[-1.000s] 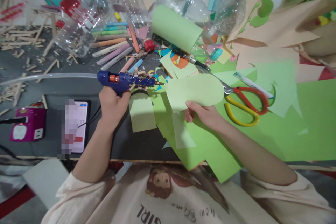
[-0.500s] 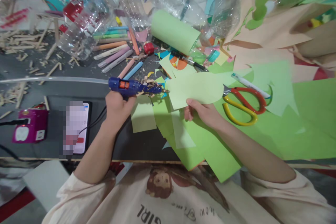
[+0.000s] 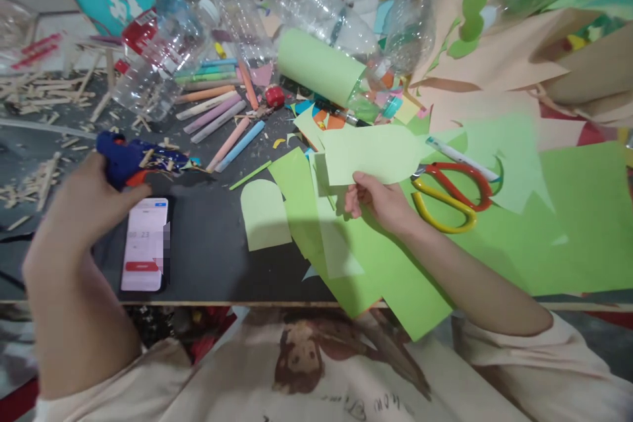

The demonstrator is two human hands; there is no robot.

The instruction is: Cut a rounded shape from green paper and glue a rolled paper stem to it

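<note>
My left hand [image 3: 93,191] is closed around a blue hot glue gun [image 3: 143,157], above the table at left. Bits of wood cling to the gun's front, and its nozzle points right. A clear glue stick [image 3: 44,126] runs out behind it. My right hand [image 3: 378,201] pinches the lower edge of a pale green paper piece [image 3: 373,153] with one rounded end, held over other green sheets. Red and yellow handled scissors [image 3: 457,194] lie just right of that hand. A second rounded pale green piece [image 3: 266,214] rests on the table between my hands.
A phone [image 3: 146,244] lies near the front edge, below the glue gun. Colored markers [image 3: 217,109], wood sticks [image 3: 44,89] and clear plastic bottles [image 3: 158,59] crowd the back. A green-wrapped bottle [image 3: 321,66] lies behind my right hand. Green paper [image 3: 568,231] covers the right side.
My left hand has carried the glue gun left, away from the paper piece's edge to above the phone. My right hand still holds the paper in nearly the same place.
</note>
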